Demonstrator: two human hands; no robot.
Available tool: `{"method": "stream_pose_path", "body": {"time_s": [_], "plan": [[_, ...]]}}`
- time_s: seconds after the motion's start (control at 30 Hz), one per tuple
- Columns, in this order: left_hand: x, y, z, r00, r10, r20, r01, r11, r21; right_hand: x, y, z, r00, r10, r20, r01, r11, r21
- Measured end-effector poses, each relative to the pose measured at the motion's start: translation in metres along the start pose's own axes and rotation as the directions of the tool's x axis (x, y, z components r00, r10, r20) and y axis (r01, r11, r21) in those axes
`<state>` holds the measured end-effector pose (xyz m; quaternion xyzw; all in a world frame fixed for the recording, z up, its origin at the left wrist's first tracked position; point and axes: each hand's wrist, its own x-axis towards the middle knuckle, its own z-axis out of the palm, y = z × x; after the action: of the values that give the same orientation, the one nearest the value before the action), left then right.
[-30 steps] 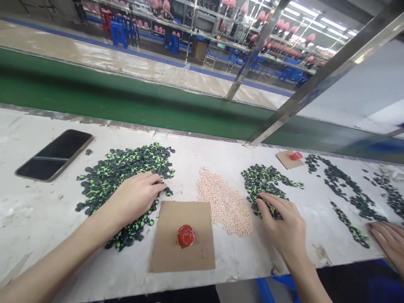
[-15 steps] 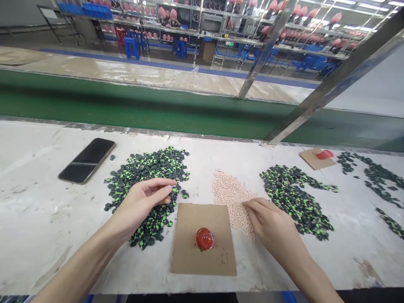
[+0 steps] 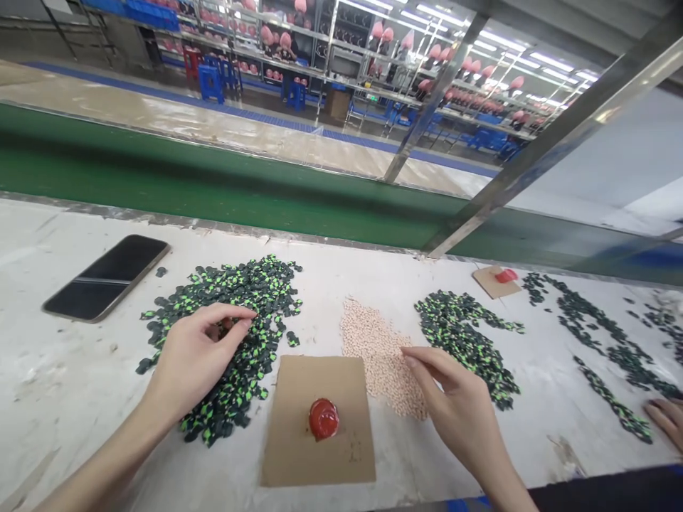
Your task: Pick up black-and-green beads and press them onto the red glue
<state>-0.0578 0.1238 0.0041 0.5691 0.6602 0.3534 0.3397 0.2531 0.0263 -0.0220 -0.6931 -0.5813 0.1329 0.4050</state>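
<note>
My left hand is over a heap of small dark pieces with bright green marks, its thumb and index fingertip pinched together. Whatever is between those fingertips is too small to make out. Above a spread of tiny pale pink bead-like pieces, my right hand also pinches thumb against fingers, and what it holds is hidden. Between the hands lies a square of brown cardboard bearing a glossy red blob, perhaps in a small dish.
A phone lies at the left. Right of the pale pieces is another dark-and-green heap. Farther right are a second cardboard with a red cap-like thing, more dark pieces, and another person's hand. A metal post slants behind.
The view has turned to the right, bringing another person's hand in at the right edge. My left thumb and index tips have come together over the dark heap. My right hand remains by the pale pieces.
</note>
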Motion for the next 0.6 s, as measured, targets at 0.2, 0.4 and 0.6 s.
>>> {"method": "stream_pose_path", "body": {"time_s": [0.2,0.4,0.6], "plan": [[-0.006,0.002,-0.004,0.998,0.012,-0.06,-0.015,0.999,-0.04,-0.007,-0.015,-0.008,0.978,0.201,0.059,-0.209,0.938,0.275],[-0.064,0.03,0.013,0.938,0.207,0.277,-0.078,0.907,-0.413,-0.032,-0.043,0.0,0.914,0.309,0.263,-0.403,0.617,0.676],[-0.103,0.039,0.034,0.858,-0.003,0.513,0.35,0.736,-0.58,-0.054,-0.065,0.012,0.913,0.335,0.232,-0.397,0.6,0.694]]}}
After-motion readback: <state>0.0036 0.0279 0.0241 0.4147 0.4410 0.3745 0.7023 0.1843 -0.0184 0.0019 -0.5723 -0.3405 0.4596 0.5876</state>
